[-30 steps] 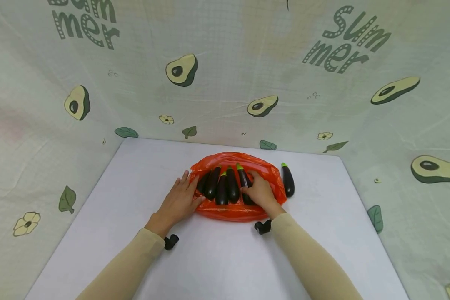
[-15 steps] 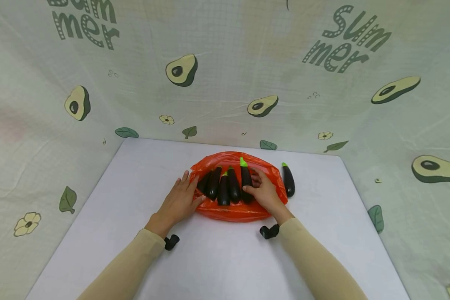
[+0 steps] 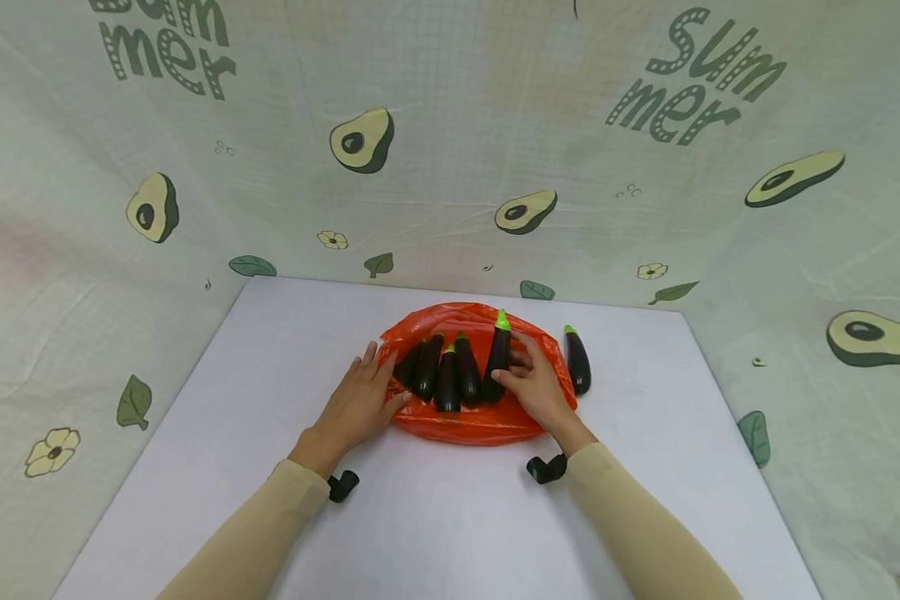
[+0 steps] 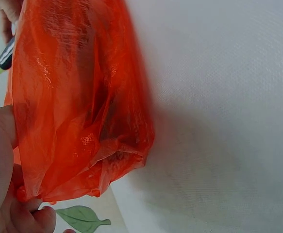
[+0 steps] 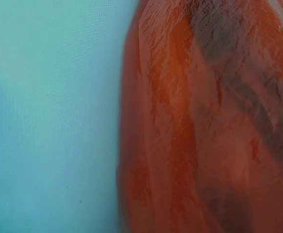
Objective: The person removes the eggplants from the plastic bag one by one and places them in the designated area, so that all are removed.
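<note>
In the head view, an opened red plastic bag [image 3: 450, 429] lies on its side with several dark eggplants [image 3: 447, 387] in it. My right hand [image 3: 538, 385] holds one green-capped eggplant [image 3: 497, 362] between thumb and fingers, tilted up at the bag's right part. At the bag's left edge, my left hand [image 3: 352, 408] touches the rim with fingers spread and thumb over the opening. The left wrist view shows the bag's side [image 4: 78, 107] beside the left thumb and fingers. Only the bag's surface [image 5: 204, 121] and tabletop appear in the right wrist view; the right hand is out of it.
Another eggplant [image 3: 577, 362] lies on the white table [image 3: 435, 533] just right of the bag. Printed cloth [image 3: 450, 167] with avocados hangs behind and on both sides. Small black devices [image 3: 546, 469] are on both wrists.
My right hand has lifted the eggplant's stem end and shifted it slightly right, away from the other eggplants. The left hand has stayed at the bag's edge.
</note>
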`<state>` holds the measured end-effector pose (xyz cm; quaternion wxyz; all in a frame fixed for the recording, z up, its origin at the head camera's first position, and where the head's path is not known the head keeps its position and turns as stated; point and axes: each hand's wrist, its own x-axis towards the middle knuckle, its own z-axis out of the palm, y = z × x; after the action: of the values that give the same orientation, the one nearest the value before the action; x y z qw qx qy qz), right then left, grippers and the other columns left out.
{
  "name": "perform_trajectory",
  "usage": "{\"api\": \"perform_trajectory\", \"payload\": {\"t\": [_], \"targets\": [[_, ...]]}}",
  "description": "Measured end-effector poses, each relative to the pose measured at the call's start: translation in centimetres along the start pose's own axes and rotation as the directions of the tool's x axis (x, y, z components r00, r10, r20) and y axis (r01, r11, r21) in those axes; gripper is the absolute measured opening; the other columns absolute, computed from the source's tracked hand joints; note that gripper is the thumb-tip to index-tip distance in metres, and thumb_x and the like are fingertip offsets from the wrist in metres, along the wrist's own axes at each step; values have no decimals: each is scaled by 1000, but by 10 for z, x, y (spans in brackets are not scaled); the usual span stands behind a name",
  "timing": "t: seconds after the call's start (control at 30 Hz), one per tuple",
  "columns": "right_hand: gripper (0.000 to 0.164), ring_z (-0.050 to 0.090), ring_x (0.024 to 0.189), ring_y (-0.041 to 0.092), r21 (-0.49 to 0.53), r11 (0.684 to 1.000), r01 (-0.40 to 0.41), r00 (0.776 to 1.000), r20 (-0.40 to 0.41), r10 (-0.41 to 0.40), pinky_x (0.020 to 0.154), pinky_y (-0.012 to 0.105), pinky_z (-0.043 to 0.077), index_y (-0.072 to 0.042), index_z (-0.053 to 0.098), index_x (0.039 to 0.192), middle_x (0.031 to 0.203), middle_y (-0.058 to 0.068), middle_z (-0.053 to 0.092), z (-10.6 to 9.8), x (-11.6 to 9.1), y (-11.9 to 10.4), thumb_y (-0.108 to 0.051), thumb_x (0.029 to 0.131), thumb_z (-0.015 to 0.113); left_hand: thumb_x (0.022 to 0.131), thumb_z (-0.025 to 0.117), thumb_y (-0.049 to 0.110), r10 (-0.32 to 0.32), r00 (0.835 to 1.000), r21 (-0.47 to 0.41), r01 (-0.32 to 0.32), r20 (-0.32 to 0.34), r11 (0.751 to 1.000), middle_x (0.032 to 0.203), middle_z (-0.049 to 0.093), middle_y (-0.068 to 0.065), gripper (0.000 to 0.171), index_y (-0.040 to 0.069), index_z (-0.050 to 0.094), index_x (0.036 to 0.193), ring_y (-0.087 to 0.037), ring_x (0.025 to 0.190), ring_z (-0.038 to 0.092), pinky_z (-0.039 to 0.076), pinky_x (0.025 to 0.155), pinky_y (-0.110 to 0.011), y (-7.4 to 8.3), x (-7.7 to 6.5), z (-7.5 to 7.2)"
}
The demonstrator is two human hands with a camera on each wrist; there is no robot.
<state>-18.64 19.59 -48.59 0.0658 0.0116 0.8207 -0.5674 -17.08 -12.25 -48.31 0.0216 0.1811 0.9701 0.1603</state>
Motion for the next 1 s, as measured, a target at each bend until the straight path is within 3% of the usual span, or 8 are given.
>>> {"api": "perform_trajectory", "payload": {"t": [0.27,0.63,1.0], "targets": [[77,61,131,36,7,1000,24,1000,8,-24,110,54,53,-37,34,161,153,13,55,-6,-5,-1,-20,99,76,103,65,46,-8,1000,-8,8,12,1000,170,29,-26,84,1,31,165,-39,164,12,17,132,-56,0,0,-1],[81,67,124,37,-47,996,82,996,-38,-84,106,53,56,-30,31,164,150,16,58,-17,-11,-12,-17,98,77,103,66,46,12,1000,-11,-12,1,1000,170,30,-26,84,0,32,164,-39,164,13,17,132,-55,2,1,-4],[78,66,125,40,-66,995,78,994,-69,-83,100,56,59,-30,31,164,151,17,56,-33,-17,-18,-19,99,75,103,65,47,21,1000,2,-21,-5,1000,169,30,-26,84,1,32,164,-39,163,15,18,131,-55,1,1,-4]]}}
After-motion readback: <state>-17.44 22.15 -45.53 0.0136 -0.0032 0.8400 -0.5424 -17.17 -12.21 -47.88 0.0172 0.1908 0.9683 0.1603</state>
